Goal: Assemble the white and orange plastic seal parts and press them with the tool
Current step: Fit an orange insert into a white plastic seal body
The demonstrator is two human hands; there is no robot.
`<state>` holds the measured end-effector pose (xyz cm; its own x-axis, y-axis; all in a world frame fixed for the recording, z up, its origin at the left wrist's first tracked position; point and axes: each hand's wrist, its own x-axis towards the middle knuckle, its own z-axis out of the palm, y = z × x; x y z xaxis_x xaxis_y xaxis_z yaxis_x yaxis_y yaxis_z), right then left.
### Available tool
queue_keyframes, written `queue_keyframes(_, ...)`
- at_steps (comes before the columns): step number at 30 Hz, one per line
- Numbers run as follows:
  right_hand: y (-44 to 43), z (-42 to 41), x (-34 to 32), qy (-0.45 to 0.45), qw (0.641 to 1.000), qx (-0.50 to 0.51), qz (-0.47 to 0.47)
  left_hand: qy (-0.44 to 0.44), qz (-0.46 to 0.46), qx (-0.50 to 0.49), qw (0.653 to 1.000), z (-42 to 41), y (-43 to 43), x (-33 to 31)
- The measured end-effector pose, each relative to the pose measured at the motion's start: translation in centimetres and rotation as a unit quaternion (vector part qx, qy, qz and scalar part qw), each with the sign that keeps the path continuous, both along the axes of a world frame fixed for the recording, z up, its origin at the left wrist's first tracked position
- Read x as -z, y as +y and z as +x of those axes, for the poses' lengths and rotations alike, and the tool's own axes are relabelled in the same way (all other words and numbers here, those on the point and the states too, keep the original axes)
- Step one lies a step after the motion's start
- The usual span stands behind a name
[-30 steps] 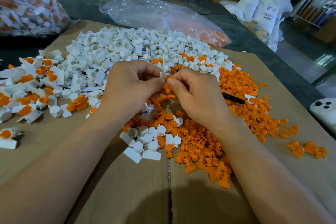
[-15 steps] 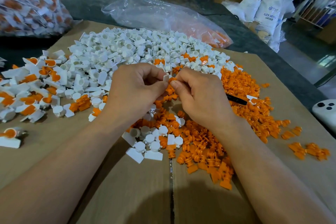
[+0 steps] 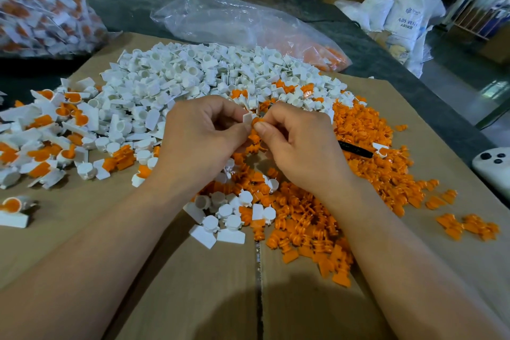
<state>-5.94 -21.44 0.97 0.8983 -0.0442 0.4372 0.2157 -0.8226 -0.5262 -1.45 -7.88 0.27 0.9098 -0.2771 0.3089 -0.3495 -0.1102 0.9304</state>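
Observation:
My left hand (image 3: pixel 198 138) pinches a white seal part (image 3: pixel 247 119) between thumb and fingers. My right hand (image 3: pixel 300 146) holds an orange seal part (image 3: pixel 258 120) against it; the two pieces touch at the fingertips, above the middle of the cardboard. A black tool (image 3: pixel 356 150) sticks out from under my right hand and lies on the orange pile (image 3: pixel 367 154). A big heap of white parts (image 3: pixel 193 77) lies behind my hands. Joined white and orange seals (image 3: pixel 41 132) are spread at the left.
The cardboard sheet (image 3: pixel 193 284) covers a dark table. A clear bag with orange parts (image 3: pixel 248 27) lies at the back, a bag of finished seals (image 3: pixel 36 3) at the far left. A white device (image 3: pixel 494 171) sits at the right edge. Sacks and boxes stand beyond.
Both hands have stayed together over the piles, shifting only slightly; the orange part is now pressed closer against the white part.

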Motion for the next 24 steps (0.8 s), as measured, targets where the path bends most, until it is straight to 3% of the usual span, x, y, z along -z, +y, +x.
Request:
queue_keyframes(9, -0.09, 0.01, 0.01, -0.036, 0.998, -0.049, 0.010, 0.017, -0.028, -0.003, 0.999, 0.37, 0.06, -0.21)
queue_keyframes(15, 0.10, -0.08, -0.14, -0.064, 0.994, -0.036, 0.085, 0.135, -0.129, 0.041, 0.982, 0.85, 0.37, -0.61)
queue_keyframes(19, 0.22, 0.02, 0.04, -0.105, 0.992, -0.045, 0.055, 0.148, -0.119, 0.068, 0.979, 0.77, 0.40, -0.71)
queue_keyframes(24, 0.06, 0.11, 0.03, -0.112, 0.989, -0.041, 0.083, 0.171, -0.116, 0.090, 0.974, 0.90, 0.43, -0.78)
